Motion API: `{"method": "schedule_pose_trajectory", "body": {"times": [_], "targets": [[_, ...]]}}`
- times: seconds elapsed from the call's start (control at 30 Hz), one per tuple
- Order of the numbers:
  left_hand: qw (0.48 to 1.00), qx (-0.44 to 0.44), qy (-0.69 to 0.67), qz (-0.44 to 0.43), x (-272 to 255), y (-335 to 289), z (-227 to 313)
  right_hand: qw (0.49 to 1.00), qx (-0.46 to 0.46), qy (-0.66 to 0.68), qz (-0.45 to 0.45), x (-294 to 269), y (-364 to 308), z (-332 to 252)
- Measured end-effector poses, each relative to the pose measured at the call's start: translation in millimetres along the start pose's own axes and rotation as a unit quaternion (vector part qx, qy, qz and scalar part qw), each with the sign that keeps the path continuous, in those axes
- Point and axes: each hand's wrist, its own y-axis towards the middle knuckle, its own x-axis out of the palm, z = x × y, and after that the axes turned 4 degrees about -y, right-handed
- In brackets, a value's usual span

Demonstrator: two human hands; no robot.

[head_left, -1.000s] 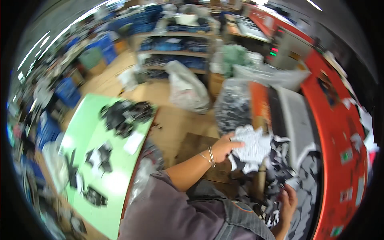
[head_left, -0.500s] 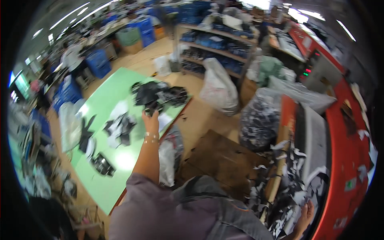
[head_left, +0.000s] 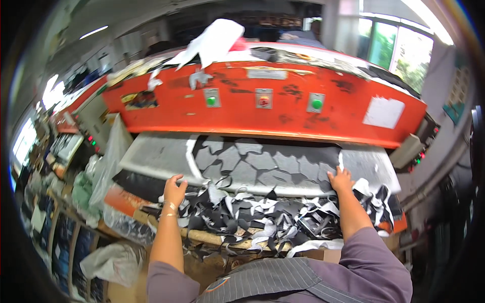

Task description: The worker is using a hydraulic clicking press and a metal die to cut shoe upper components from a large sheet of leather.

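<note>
On the grey bed (head_left: 159, 154) of a red press lies a dark sheet (head_left: 293, 154) cut through with grey, many-sided pieces (head_left: 227, 160). White strips edge it at both ends. My right hand (head_left: 342, 180) rests by the sheet's right front corner, fingers spread and touching at its edge. My left hand (head_left: 175, 190) hovers near the bed's front left edge, fingers apart, with nothing visible in it. Between my hands, a tangle of black and white offcut scraps (head_left: 262, 214) hangs along the front of the bed.
Above the bed, the red press beam (head_left: 232, 103) carries two green buttons and a red one. White scrap material (head_left: 214, 43) lies on top. Clear plastic bags (head_left: 112, 151) stand at the left, near a shelf of dark blue stacks (head_left: 63, 242). A small control box (head_left: 411, 149) sits at the right.
My view has swung right from the green table to the press. My left hand has let go of the dark pieces there and come over to the bed; my right hand has moved onto the sheet's edge.
</note>
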Motion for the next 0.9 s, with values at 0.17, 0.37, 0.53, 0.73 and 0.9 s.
{"method": "schedule_pose_trajectory", "body": {"times": [0.17,0.37,0.53,0.73,0.9], "targets": [[0.974,0.024,0.148,-0.171,110,36,12,0.999,0.004,-0.051,-0.013,3,-1,-9],[0.946,0.003,0.170,-0.276,109,16,42,1.000,-0.013,0.003,0.022,16,2,7],[0.921,0.016,0.247,-0.300,74,7,12,0.995,-0.082,-0.020,0.051,20,25,25],[0.842,0.044,0.294,-0.451,20,-24,27,0.982,-0.181,0.018,0.054,23,20,59],[0.782,0.029,0.241,-0.574,-4,-55,55,0.988,-0.114,0.074,0.079,18,8,133]]}}
